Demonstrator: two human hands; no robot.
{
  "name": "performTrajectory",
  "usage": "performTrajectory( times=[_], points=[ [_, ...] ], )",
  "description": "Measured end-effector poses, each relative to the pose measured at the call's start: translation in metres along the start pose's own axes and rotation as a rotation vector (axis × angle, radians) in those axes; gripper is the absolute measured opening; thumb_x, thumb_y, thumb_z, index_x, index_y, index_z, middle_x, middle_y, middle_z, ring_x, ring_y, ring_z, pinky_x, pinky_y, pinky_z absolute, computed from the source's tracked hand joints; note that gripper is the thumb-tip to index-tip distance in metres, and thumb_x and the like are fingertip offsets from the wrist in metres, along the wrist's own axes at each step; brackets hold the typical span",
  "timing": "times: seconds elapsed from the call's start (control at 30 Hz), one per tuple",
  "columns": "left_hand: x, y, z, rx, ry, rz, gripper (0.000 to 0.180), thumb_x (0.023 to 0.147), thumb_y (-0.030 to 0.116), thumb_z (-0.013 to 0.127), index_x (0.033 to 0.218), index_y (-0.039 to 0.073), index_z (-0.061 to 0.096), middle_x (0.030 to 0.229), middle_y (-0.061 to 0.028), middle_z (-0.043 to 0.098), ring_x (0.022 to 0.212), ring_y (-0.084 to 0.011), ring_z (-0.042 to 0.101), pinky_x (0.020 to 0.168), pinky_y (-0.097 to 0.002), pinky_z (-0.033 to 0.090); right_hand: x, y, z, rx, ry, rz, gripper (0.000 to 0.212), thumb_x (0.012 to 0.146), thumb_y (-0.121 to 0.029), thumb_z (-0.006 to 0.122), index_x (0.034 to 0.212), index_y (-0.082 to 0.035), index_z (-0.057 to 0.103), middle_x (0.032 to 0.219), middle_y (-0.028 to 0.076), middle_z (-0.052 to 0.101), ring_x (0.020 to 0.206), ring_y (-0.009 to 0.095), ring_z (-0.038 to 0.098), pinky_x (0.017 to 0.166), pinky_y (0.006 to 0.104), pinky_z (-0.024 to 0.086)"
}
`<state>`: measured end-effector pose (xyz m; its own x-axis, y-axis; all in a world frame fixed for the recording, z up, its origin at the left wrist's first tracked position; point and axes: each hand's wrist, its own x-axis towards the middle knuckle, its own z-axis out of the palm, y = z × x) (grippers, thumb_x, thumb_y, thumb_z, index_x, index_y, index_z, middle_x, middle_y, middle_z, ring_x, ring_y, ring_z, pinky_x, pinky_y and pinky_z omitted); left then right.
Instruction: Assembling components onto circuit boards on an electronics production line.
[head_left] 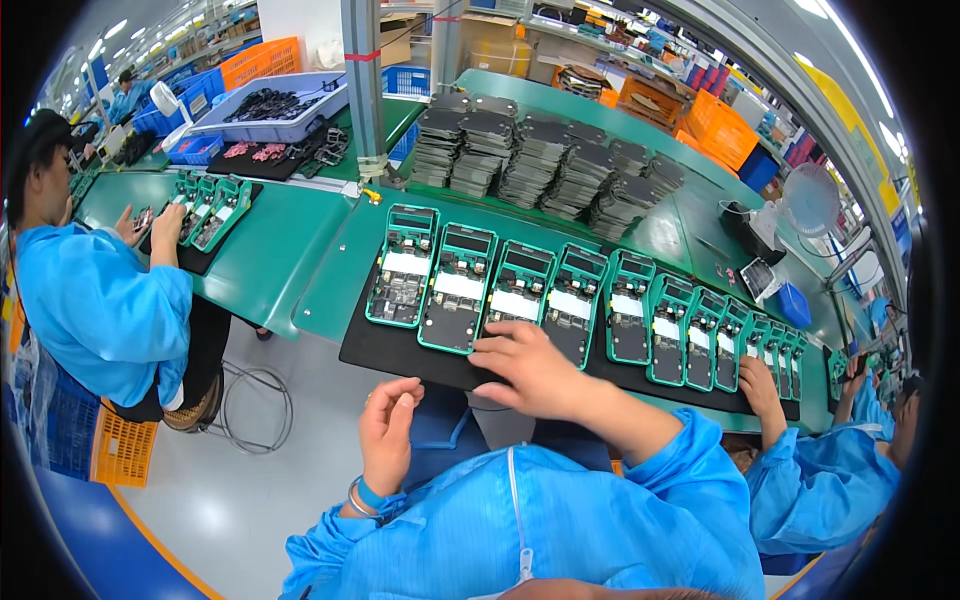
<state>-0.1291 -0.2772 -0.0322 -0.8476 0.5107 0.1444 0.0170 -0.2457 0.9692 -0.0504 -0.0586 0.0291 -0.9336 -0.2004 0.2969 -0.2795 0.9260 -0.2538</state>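
A long row of green-framed handheld device housings lies on a black mat, each with circuit parts and a white strip inside. My right hand reaches over the lower end of the third housing from the left, fingers stretched out and apart. Beside it lie the second housing and the fourth housing. In front of the mat's near edge, my left hand is raised with curled fingers and the thumb drawn against them. Whatever may be between those fingertips is too small to make out.
Tall stacks of dark flat panels stand behind the row. A metal post rises at the back left. Co-workers in blue smocks sit on the left and right, hands at their own housings. A blue bin sits far right.
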Motion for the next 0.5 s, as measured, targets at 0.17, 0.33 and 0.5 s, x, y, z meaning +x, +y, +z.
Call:
performTrajectory(
  times=[0.17, 0.33, 0.5],
  points=[
    [0.007, -0.001, 0.008, 0.050, -0.034, 0.015, 0.019, 0.094, 0.007, 0.050, 0.108, -0.001, 0.060, 0.100, -0.0073, 0.060, 0.094, -0.0139, 0.059, 0.086, -0.0271, 0.048, -0.016, 0.048, -0.071, 0.008, 0.247, 0.191, 0.028, 0.078, -0.012, 0.071, 0.105, -0.008, 0.065, 0.102, 0.010, 0.064, 0.103, 0.030, 0.055, 0.091, 0.0408, 0.044],
    [0.013, -0.006, 0.017, 0.139, -0.034, 0.054, 0.018, 0.093, 0.005, 0.049, 0.105, -0.001, 0.061, 0.094, -0.0082, 0.059, 0.088, -0.0154, 0.060, 0.080, -0.0268, 0.050, -0.027, 0.127, -0.130, -0.389, 0.649, 0.320, 0.027, 0.078, -0.006, 0.067, 0.104, -0.008, 0.063, 0.099, 0.010, 0.062, 0.096, 0.031, 0.055, 0.085, 0.0398, 0.045],
    [0.013, -0.007, 0.020, 0.226, -0.058, 0.120, 0.016, 0.093, 0.005, 0.050, 0.102, -0.001, 0.062, 0.092, -0.0076, 0.060, 0.084, -0.0146, 0.060, 0.076, -0.0261, 0.048, -0.034, 0.195, -0.141, -0.555, 0.469, 0.512, 0.043, 0.075, -0.015, 0.070, 0.116, -0.010, 0.059, 0.117, 0.011, 0.056, 0.107, 0.034, 0.049, 0.093, 0.0424, 0.044]
  ],
)
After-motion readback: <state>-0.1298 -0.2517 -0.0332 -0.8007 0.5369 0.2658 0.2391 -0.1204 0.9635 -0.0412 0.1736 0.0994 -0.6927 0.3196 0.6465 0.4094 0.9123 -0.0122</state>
